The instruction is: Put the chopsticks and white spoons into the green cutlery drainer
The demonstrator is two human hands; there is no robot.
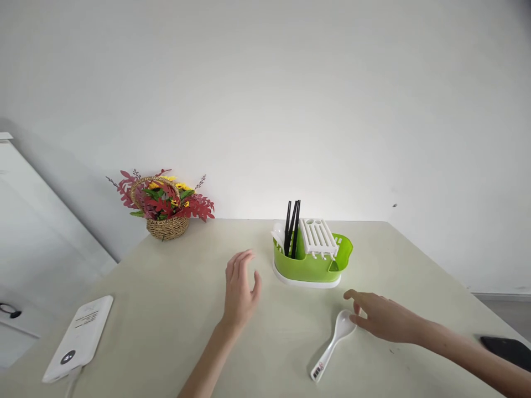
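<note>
A white spoon [332,345] lies on the table, its bowl pointing away from me and a sticker near the end of its handle. My right hand [379,315] is at the spoon's bowl, fingers apart; whether the thumb touches the rim I cannot tell. Over the table to the left of the green cutlery holder [305,269], my left hand [241,287] hovers with nothing in it, thumb and fingers spread. Black chopsticks [292,229] and a white spoon [279,234] stand in the holder's left compartment. A white slotted rack [319,236] sits across its middle.
A wicker basket [168,228] of artificial flowers [166,199] stands at the back left against the wall. A white power bank [81,337] with a cable lies at the left edge. At the right edge is a black phone [508,349]. A white cabinet [37,232] adjoins the table.
</note>
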